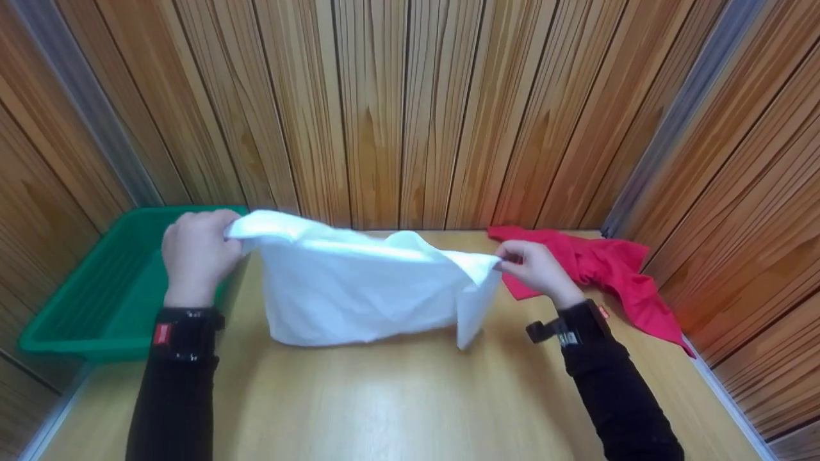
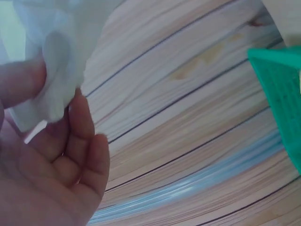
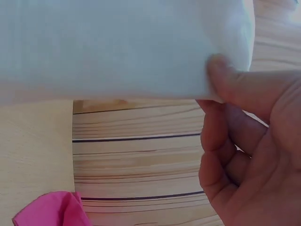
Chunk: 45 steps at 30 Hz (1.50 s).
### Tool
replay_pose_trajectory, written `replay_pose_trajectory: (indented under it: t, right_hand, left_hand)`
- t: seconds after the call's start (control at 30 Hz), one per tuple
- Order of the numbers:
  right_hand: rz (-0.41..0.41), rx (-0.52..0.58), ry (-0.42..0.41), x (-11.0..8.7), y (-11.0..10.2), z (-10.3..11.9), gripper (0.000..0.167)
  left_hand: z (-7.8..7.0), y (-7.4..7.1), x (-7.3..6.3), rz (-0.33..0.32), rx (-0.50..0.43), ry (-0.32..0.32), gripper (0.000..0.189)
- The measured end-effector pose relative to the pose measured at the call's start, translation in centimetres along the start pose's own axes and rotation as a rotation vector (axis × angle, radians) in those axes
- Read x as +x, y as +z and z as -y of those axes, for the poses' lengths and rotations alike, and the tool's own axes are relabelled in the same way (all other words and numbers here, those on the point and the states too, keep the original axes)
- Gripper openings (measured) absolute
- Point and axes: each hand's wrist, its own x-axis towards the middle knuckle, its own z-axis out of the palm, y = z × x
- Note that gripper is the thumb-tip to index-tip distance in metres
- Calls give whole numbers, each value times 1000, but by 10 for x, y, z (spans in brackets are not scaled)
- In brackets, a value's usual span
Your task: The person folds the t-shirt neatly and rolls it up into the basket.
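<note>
A white cloth [image 1: 359, 288] is stretched between the two hands over the middle of the table, its lower part hanging down. My left hand [image 1: 200, 251] pinches its upper left corner; in the left wrist view the thumb presses bunched white fabric [image 2: 56, 70] against the curled fingers. At the other end my right hand [image 1: 537, 269] pinches the upper right corner between thumb and fingertips. The right wrist view shows the thumb lying flat on the cloth [image 3: 122, 47] near its edge. A fold droops lower below the right hand.
A green plastic basket [image 1: 57, 314] stands at the left, partly behind the left hand. Crumpled red cloth [image 1: 602, 262] lies on the table [image 1: 384, 410] at the right, behind the right hand. Wood-patterned panels [image 1: 378, 115] wall the back and both sides.
</note>
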Motion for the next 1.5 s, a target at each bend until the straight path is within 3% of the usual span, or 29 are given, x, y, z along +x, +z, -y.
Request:
replay_pose_trajectory:
  t: [0.13, 0.33, 0.47, 0.57, 0.7, 0.87, 0.97, 1.1, 1.27, 1.4, 1.5]
  right_hand:
    - [-61, 27, 53, 15, -3, -1, 6]
    - [-124, 17, 108, 30, 0, 2, 10]
    - [-131, -32, 75, 36, 8, -8, 8]
    - [-73, -58, 43, 36, 16, -22, 7]
    - [72, -108, 62, 28, 29, -43, 6]
    - [241, -226, 50, 14, 51, -64, 8]
    - [297, -275, 41, 6, 63, -73, 12]
    - [322, -317, 84, -3, 75, -82, 16]
    - [330, -331, 122, -8, 78, -82, 17]
    - [363, -366, 138, -6, 72, -65, 19]
    - [354, -416, 89, -1, 70, -44, 22]
  left_hand:
    - [1, 1, 12, -57, 4, -26, 20]
    - [3, 7, 16, -162, 21, -30, 22]
    - [8, 18, 12, -160, 23, -3, 19]
    - [13, 29, 4, -77, 10, -4, 21]
    - [21, 52, -11, 126, 7, -17, 17]
    - [31, 90, -32, 443, 11, -120, 18]
    - [37, 109, -43, 555, 20, -181, 15]
    - [42, 126, -57, 612, 43, -201, 12]
    - [45, 135, -69, 645, 38, -213, 15]
    - [46, 137, -72, 651, 28, -211, 12]
    - [47, 136, -72, 637, 19, -204, 11]
